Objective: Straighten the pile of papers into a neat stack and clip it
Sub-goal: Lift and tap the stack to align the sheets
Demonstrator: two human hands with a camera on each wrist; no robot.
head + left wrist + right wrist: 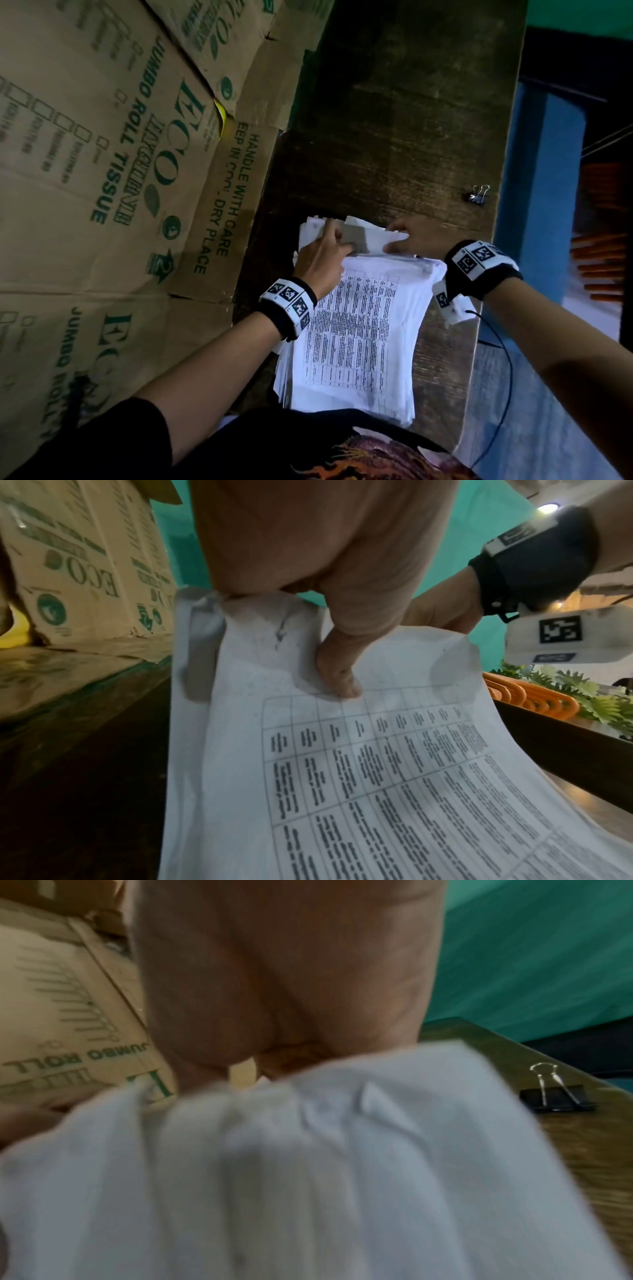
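Fingers of both hands grip the far end of the paper pile [356,329]: left hand [322,257] at its left corner, right hand [411,240] at its right. Pile lies on wooden table [394,137], edges uneven. Binder clip [478,196] sits far right, apart.

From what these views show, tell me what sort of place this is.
Probably a storeroom or back-office work corner: stacked cardboard cartons printed "Jumbo Roll Tissue" stand beside a worn wooden table holding printed papers and a binder clip.
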